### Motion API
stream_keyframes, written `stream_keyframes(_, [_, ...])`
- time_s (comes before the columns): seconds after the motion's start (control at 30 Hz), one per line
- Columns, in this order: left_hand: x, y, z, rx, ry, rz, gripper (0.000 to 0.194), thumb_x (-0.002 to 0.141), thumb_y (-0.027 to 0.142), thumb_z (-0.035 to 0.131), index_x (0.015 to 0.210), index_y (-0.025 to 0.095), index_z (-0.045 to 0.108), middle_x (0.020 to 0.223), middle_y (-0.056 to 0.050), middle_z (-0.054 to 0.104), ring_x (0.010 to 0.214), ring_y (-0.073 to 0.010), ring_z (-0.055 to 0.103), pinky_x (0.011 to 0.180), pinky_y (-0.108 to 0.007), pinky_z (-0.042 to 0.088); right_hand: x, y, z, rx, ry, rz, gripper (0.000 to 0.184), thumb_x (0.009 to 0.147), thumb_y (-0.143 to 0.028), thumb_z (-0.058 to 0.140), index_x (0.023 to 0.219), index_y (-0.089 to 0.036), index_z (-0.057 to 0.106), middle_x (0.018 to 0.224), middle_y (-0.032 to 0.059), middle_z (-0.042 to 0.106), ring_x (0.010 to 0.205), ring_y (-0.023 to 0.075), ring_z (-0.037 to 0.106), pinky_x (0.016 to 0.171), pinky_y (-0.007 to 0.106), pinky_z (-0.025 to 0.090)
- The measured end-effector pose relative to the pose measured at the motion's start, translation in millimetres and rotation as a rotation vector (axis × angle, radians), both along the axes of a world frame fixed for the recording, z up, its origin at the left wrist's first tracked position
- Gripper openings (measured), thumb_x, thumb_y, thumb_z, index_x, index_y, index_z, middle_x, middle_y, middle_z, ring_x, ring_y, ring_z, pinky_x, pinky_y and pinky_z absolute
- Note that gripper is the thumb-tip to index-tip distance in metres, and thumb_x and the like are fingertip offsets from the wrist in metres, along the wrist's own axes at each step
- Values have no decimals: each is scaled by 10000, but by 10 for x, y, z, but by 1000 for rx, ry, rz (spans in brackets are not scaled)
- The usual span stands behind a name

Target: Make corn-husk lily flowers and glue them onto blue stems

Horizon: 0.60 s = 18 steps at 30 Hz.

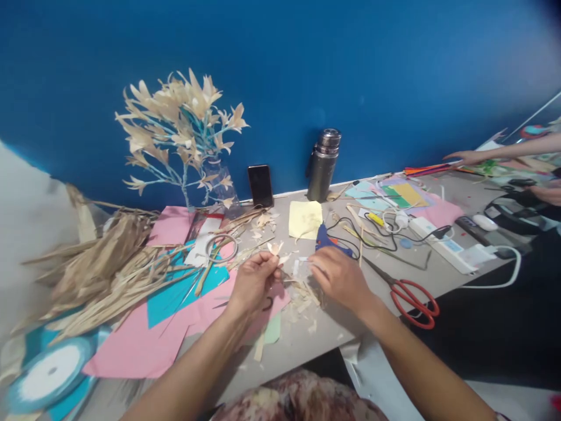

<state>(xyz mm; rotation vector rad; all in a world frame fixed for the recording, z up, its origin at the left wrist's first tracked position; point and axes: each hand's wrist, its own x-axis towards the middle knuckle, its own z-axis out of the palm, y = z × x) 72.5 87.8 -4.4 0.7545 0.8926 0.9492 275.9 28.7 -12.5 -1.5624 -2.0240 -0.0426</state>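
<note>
Blue wall (280, 76) at the back; against it, a grey worktop (322, 345) strewn with dry scraps. Left hand (253, 280): fingers pinching the base of a small cream flower (274, 249), thumb against index. Flower lies just beyond the fingertips, its pale petals opening upward and to the right, toward the right hand (342, 280). Right hand: fingers bent and drawn close together, apart from the flower; whether they grip anything cannot be told. Blue glue gun (324, 238) lies just beyond the right knuckles, partly covered by them.

Surroundings, left side: a branched arrangement (179, 128) of similar cream flowers on pale blue stems, upright near the wall; heap of dry husks (100, 257); pink paper (140, 345) and turquoise paper (169, 295); ribbon spool (52, 371) at the near left corner. Centre: phone (260, 186) propped upright against the wall, yellow paper (305, 216) lying flat, dark metal flask (323, 169) standing behind it. Right side: red-handled scissors (397, 285) beside the right forearm, white power strip (442, 245) with cords. Far right, another person's hand (468, 158) reaches over bright orange strips (423, 170).
</note>
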Motion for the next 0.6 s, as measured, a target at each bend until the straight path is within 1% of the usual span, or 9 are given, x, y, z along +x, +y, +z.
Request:
stream_keyframes(0.03, [34, 127, 12, 36, 36, 12, 387, 632, 370, 915, 730, 145, 617, 577, 18, 628, 492, -72, 569, 492, -163, 457, 124, 68, -15, -77, -73, -104, 152, 972, -214, 577, 1056, -178, 699, 1051, 117, 700, 1007, 264, 625, 879, 355, 477])
stream_keyframes(0.1, [158, 405, 28, 94, 109, 52, 330, 659, 312, 893, 728, 138, 622, 644, 5, 655, 634, -123, 690, 622, -209, 553, 331, 206, -47, -263, -212, -250, 245, 943, -238, 615, 1157, -133, 673, 1153, 165, 670, 1102, 319, 586, 926, 392, 455])
stream_keyframes(0.17, [344, 683, 14, 102, 199, 49, 296, 685, 241, 870, 703, 146, 590, 636, 7, 641, 713, -174, 738, 674, -256, 588, 457, 321, -75, -382, -280, -293, 269, 919, -240, 639, 1156, -116, 671, 1146, 178, 668, 1121, 341, 569, 947, 406, 436])
stream_keyframes(0.27, [640, 1027, -95, 100, 290, 38, 281, 738, 179, 831, 677, 151, 558, 586, 5, 606, 659, -191, 723, 622, -300, 596, 509, 417, -111, -413, -275, -295, 233, 890, -239, 670, 1095, -129, 684, 1091, 169, 685, 1106, 339, 571, 945, 398, 423])
stream_keyframes(0.37, [831, 1241, -257, 85, 409, 24, 251, 775, 169, 816, 698, 138, 579, 599, -10, 598, 611, -184, 685, 594, -322, 586, 508, 448, -153, -414, -226, -325, 276, 880, -251, 688, 1126, -127, 664, 1116, 178, 680, 1123, 346, 564, 949, 404, 414])
stream_keyframes(0.4, [863, 1286, -303, 78, 445, 10, 213, 797, 184, 805, 743, 125, 608, 649, -34, 626, 637, -191, 689, 609, -335, 589, 515, 452, -170, -412, -200, -337, 301, 874, -247, 694, 1146, -123, 655, 1129, 185, 676, 1129, 352, 562, 953, 412, 412])
stream_keyframes(0.47, [892, 1347, -369, 61, 504, -37, 191, 873, 260, 749, 951, 104, 670, 880, -94, 699, 786, -214, 706, 702, -378, 604, 553, 462, -208, -409, -133, -353, 318, 857, -227, 705, 1153, -121, 654, 1145, 194, 670, 1137, 360, 560, 960, 427, 408])
stream_keyframes(0.53, [896, 1379, -400, 47, 546, -88, 320, 939, 328, 670, 1192, 134, 644, 1160, -118, 677, 979, -236, 686, 828, -429, 596, 630, 475, -246, -400, -45, -349, 272, 831, -207, 718, 1090, -132, 679, 1143, 190, 670, 1149, 360, 558, 969, 427, 403])
stream_keyframes(0.6, [895, 1391, -410, 40, 573, -123, 391, 965, 357, 630, 1306, 170, 595, 1301, -115, 623, 1089, -249, 651, 903, -463, 575, 750, 488, -279, -380, 66, -332, 182, 808, -204, 722, 979, -150, 699, 1112, 171, 676, 1133, 345, 569, 963, 411, 408])
